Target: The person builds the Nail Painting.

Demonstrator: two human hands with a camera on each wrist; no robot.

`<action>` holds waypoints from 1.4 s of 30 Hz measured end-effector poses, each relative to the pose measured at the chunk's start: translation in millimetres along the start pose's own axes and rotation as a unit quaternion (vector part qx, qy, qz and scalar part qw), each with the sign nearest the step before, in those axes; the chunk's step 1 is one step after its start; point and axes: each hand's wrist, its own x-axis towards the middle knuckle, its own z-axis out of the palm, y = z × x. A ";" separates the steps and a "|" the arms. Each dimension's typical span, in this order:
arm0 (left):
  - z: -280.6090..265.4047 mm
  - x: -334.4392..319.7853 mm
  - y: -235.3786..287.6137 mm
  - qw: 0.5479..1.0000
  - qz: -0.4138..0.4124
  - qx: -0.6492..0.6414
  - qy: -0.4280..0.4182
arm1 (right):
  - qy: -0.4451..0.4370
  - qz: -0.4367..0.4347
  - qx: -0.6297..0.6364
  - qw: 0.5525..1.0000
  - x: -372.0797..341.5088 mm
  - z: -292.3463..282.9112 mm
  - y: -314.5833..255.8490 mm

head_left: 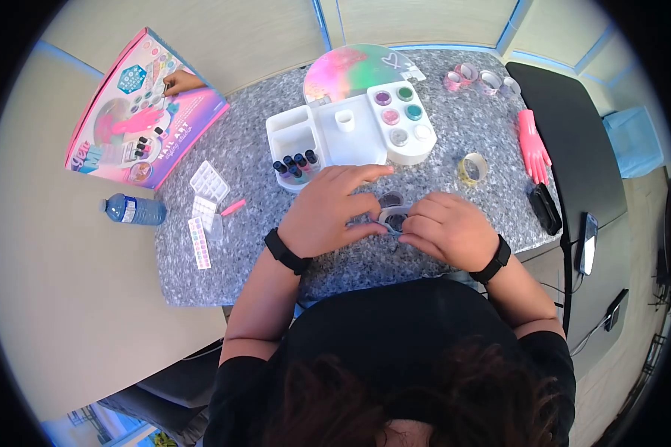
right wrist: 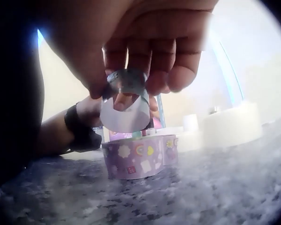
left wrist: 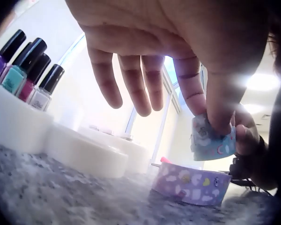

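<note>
Both hands pinch a small blue patterned ring-shaped roll (head_left: 395, 217), (left wrist: 212, 140) above the table. My left hand (head_left: 337, 208) holds it between thumb and index finger, the other fingers spread; my right hand (head_left: 449, 227) pinches its other side with thumb and fingertips. In the right wrist view a pale strip (right wrist: 126, 117) curves below the dark edge of the roll. A purple roll (left wrist: 192, 183), (right wrist: 138, 157) with cloud and star prints stands on the granite tabletop just beneath, partly hidden by the hands in the head view.
Behind the hands stands a white tray unit (head_left: 348, 141) with polish bottles (head_left: 295, 165) and glitter pots (head_left: 399, 115). Right: a yellowish roll (head_left: 472, 170), more rolls (head_left: 489, 82), a pink hand form (head_left: 534, 147), a black case (head_left: 546, 208). Left: sticker sheets (head_left: 199, 242), a water bottle (head_left: 134, 210), a box (head_left: 145, 119).
</note>
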 end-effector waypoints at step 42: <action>1.0 -17.7 -10.7 0.990 -0.086 0.070 -0.089 | -0.061 0.099 0.106 0.987 -24.6 -2.8 5.9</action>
